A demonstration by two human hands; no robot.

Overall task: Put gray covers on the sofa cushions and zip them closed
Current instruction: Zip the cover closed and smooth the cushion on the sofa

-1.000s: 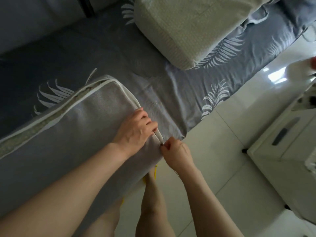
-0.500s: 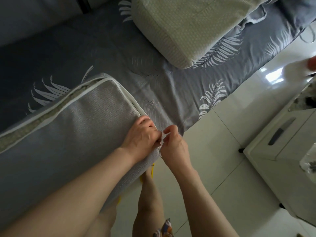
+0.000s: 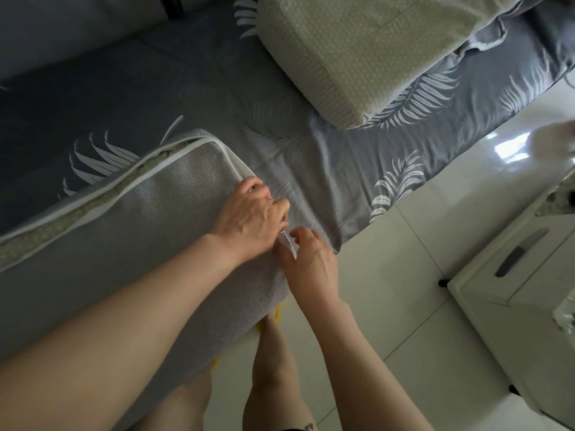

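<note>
A large sofa cushion (image 3: 133,244) in a gray cover (image 3: 174,209) is seen lying across the near left of the view, resting on a gray sheet (image 3: 326,169) printed with white feather leaves, with its near end projecting over the person's legs (image 3: 273,368). Along the far long edge of the cover a white-piped zip opening (image 3: 102,197) is observed gaping, and the pale woven cushion fabric is exposed through it. At the right-hand corner of the cushion the two sides of the opening are brought together.

The left hand (image 3: 249,219) is laid over that corner, knuckles up; its fingers are curled and pressed together, gripping the edge of the cover. The right hand (image 3: 311,262) is placed just beside it, touching it, on the near right side of the corner. Its thumb and forefinger are closed in a pinch on a small pale strip (image 3: 287,244) at the cover's edge; whether this is the zip pull or the piping cannot be determined.

A second cushion (image 3: 357,54), uncovered and cream in colour, is noted at the far centre-right, lying on the same sheet and well apart from the hands. Pale floor tiles (image 3: 404,290) are recorded to the right, and a white cabinet (image 3: 522,306) with a dark handle (image 3: 516,256) stands at the right edge.
</note>
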